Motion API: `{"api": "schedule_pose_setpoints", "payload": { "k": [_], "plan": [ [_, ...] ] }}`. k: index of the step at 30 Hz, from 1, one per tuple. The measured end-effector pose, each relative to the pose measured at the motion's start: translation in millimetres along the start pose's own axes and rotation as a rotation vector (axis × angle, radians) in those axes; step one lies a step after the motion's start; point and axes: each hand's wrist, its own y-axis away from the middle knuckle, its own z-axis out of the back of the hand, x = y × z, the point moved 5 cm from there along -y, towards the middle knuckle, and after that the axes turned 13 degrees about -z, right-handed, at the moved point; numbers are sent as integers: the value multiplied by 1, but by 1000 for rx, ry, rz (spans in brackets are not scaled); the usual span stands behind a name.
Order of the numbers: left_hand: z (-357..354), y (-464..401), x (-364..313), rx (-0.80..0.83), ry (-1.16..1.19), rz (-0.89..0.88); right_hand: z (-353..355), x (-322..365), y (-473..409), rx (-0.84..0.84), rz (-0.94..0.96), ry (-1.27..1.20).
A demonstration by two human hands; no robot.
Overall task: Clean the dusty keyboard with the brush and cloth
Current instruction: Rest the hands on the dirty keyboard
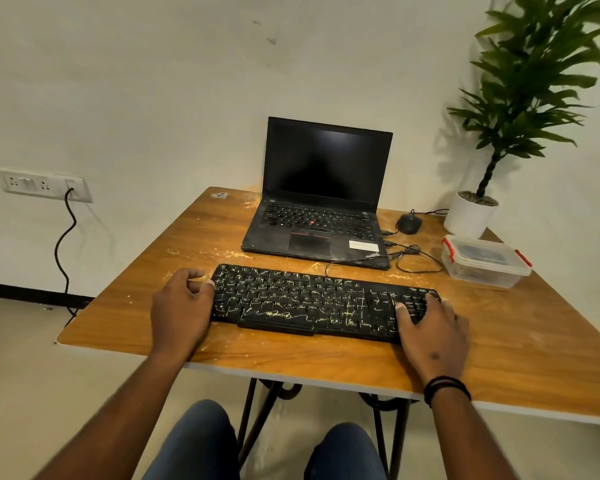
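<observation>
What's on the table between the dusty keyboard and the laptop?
In the head view, yellowish dust and a thin black cable lie between the keyboard and laptop.

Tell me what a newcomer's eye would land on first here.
First, the black keyboard at the table's near edge, streaked with yellowish dust, with the left hand gripping its left end and the right hand resting on its right end. Behind it stands an open laptop, its screen dark.
</observation>
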Motion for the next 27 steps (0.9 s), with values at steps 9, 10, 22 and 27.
{"api": "schedule_pose_setpoints", "payload": {
  "k": [9,10,22,27],
  "plan": [
    [0,1,-7,-21,-74,-64,2,0,1,-13,-1,7],
    [0,4,-14,-61,-80,-98,2,0,0,-18,-3,0],
    [-130,15,-190,180,551,-289,61,-13,-71,-137,63,-357],
    [-237,-4,-243,506,654,-150,82,-39,-173,-262,9,-487]
  ]
}}
